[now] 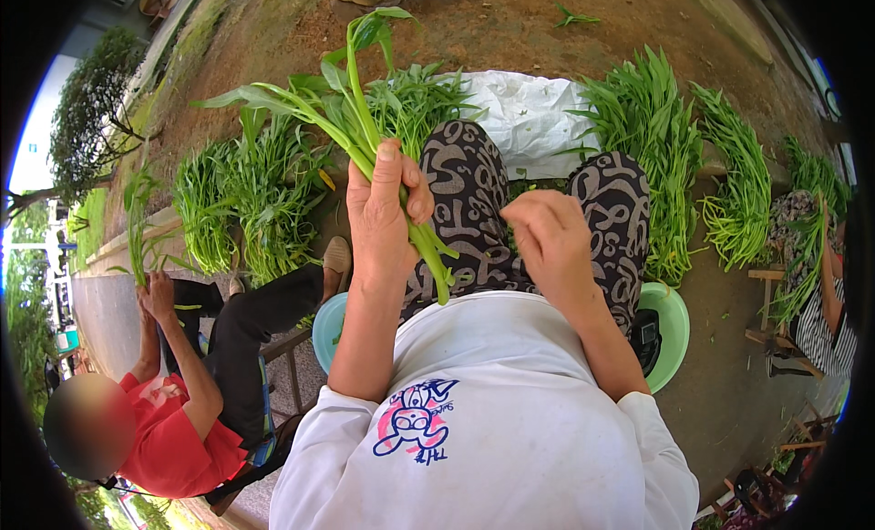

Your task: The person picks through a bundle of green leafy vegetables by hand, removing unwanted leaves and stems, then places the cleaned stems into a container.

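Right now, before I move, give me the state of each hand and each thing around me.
Left hand, closed around the leafy stems
Leafy stems, tilted, leaves at the far end
Right hand, fingers curled, holding something or not unclear
White sack, spread out, creased
Greens right of the sack, bunched
Green basin, partly hidden
Blue basin, mostly hidden

Outdoors, open yard or roadside. Bare soil (510,33), a tree (96,111) and grey paving (105,320) show it. Heaped greens (649,138), a sack (529,111) and a seated co-worker (187,439) say informal produce work area.
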Demonstrator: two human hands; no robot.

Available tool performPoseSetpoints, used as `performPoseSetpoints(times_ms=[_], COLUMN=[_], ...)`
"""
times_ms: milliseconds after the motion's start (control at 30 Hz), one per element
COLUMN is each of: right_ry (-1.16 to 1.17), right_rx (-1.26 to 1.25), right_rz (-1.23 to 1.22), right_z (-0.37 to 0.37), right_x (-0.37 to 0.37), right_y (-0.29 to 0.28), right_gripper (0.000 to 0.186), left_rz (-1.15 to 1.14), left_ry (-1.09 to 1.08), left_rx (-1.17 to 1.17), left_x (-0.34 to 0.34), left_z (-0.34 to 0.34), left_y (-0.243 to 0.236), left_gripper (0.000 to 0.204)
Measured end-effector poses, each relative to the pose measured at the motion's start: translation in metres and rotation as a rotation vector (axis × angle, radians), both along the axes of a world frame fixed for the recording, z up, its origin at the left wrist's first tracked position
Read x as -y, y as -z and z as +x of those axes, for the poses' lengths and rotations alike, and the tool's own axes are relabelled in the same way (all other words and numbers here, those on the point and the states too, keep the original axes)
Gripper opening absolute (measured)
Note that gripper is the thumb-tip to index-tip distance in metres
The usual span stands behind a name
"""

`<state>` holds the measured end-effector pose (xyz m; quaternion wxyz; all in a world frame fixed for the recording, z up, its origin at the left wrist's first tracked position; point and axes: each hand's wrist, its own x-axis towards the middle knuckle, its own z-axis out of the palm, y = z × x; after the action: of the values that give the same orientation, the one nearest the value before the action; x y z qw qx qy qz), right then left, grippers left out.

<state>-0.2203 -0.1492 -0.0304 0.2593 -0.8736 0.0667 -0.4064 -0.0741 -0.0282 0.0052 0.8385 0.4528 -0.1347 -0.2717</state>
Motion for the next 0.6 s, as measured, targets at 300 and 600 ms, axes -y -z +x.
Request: performPoseSetpoints(times_ms=[300,600], right_ry=[-0.305,-0.267], right_rx=[0.089,0.044], right_rz=[-0.252,-0.283], right_z=[0.004,0.007], right_x=[-0.029,-0.032], right_y=[-0.007,-0.005], right_gripper=[0.025,0.021], left_rz=[0.006,0.005], left_ry=[-0.014,-0.027], left_rx=[-0.006,-0.006], left_x=[0.004,0.005], left_z=[-0.002,-0.002], left_y=[-0.005,-0.005], left_gripper=[0.020,0.020])
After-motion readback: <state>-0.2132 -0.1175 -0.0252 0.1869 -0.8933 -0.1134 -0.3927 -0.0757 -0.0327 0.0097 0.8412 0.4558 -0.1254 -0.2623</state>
